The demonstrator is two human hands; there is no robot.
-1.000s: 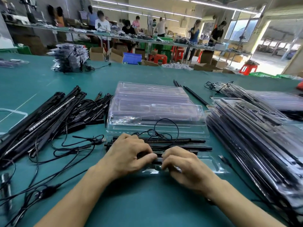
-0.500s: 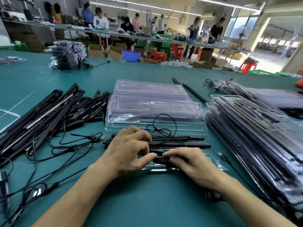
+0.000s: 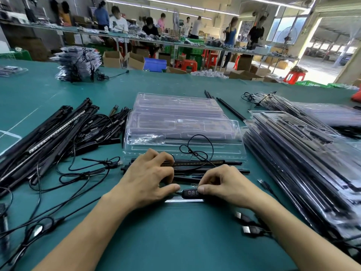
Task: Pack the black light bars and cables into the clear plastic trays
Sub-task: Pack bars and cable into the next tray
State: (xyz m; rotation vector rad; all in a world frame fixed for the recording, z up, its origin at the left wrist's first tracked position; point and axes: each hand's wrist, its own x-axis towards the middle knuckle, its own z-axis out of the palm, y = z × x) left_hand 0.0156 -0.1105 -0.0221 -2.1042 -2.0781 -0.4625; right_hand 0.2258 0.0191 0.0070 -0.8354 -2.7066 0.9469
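At lower centre of the frame, 1 tray [image 3: 183, 200] already carries its light bars [image 3: 224, 167], and I judge I am seating the controller [image 3: 192, 192] at its near edge. The cable [image 3: 197, 149] loops loose above. Packed trays [image 3: 293, 153] stack at right and loose bars [image 3: 48, 137] wait at left. My right hand [image 3: 224, 186] pinches the controller. My left hand [image 3: 148, 182] presses beside it, thumb touching.

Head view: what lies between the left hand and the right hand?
A black cable controller with small buttons lies between the left hand and the right hand, by the clear tray's near edge. The head view shows it.
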